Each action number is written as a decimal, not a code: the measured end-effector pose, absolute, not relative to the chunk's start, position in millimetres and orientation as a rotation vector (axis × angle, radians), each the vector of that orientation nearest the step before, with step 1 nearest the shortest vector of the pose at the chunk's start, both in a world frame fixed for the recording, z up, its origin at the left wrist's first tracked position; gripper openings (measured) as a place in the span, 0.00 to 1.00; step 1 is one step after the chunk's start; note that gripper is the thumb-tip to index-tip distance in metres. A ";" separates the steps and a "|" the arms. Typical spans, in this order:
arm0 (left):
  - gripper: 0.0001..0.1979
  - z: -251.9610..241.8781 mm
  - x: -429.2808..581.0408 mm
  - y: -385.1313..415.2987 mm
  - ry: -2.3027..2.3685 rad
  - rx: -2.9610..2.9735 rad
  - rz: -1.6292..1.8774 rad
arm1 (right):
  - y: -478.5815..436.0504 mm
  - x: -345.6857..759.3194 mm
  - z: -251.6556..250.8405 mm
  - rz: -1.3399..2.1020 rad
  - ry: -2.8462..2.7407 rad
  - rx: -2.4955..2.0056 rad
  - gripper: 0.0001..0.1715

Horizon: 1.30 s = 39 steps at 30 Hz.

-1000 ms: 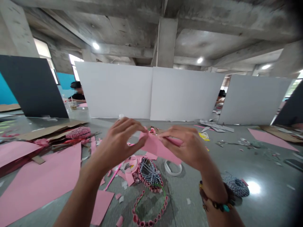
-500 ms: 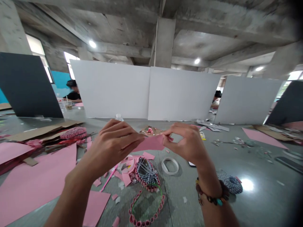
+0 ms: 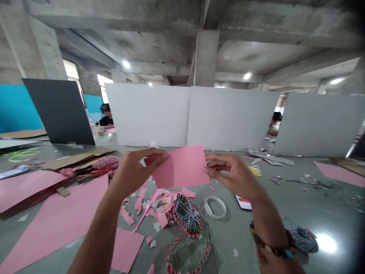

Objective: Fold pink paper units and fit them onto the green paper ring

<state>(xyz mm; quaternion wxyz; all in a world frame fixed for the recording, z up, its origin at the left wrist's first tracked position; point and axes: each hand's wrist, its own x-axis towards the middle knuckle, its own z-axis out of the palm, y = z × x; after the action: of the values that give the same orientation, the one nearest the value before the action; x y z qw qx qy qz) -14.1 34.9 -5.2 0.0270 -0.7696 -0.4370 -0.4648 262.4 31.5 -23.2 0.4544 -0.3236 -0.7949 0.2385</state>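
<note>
pinched between fingers and thumb, the left hand [image 3: 139, 171] has hold of the left edge of a pink paper sheet [image 3: 181, 167], raised above the grey table [image 3: 228, 243]. the right hand [image 3: 230, 175] stands open, its fingers loosely curled just beside the sheet's right edge, palm turned inward, a beaded bracelet [image 3: 272, 249] on the wrist. open air surrounds the sheet on all sides. below it lie a white tape roll [image 3: 215, 207], a woven paper piece [image 3: 186, 217] and a ring of pink paper tubes [image 3: 170, 253]. a phone [image 3: 243, 202] lies just right of the tape, its red-and-white display too small to read.
</note>
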 end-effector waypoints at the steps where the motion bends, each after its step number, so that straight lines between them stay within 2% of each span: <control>1: 0.11 -5.4 -12.6 35.0 -1.364 -2.379 -1.371 | 32.0 260.9 -24.3 0.598 -1.939 -0.822 0.16; 3: 0.16 -5.4 -6.2 32.0 -1.366 -2.351 -1.266 | 32.1 257.0 -25.3 0.590 -1.879 -0.860 0.15; 7: 0.33 -7.4 16.1 17.4 -1.268 -2.430 -1.073 | 27.1 249.1 -23.1 0.602 -1.806 -0.867 0.16; 10: 0.50 -13.1 33.5 11.7 -1.116 -2.529 -0.927 | 21.0 244.7 -21.0 0.674 -1.775 -0.808 0.17; 12: 0.56 -17.5 41.5 13.3 -1.030 -2.548 -0.921 | 17.7 242.9 -20.4 0.715 -1.756 -0.775 0.19; 16: 0.53 -20.2 45.9 16.9 -0.975 -2.649 -0.911 | 15.3 242.0 -19.7 0.748 -1.724 -0.770 0.18; 23: 0.47 -12.3 41.4 6.9 -1.148 -2.808 -0.814 | 18.9 244.4 -18.3 0.835 -1.677 -0.733 0.19; 28: 0.49 -13.7 41.0 5.4 -1.137 -2.910 -0.797 | 18.8 244.3 -19.0 0.833 -1.641 -0.744 0.21; 33: 0.49 -11.9 34.4 5.4 -1.127 -3.015 -0.928 | 22.6 245.7 -19.5 0.889 -1.610 -0.694 0.23; 39: 0.48 -12.6 25.4 17.0 -0.853 -3.269 -1.114 | 25.9 244.3 -21.2 0.962 -1.549 -0.556 0.24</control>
<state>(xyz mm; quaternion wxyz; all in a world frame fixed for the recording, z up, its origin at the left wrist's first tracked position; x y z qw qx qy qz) 25.4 17.0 -12.6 -0.2063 -0.8992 -0.2347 -0.3063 244.3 25.9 -21.2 0.5790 -0.2379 -0.6626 0.4112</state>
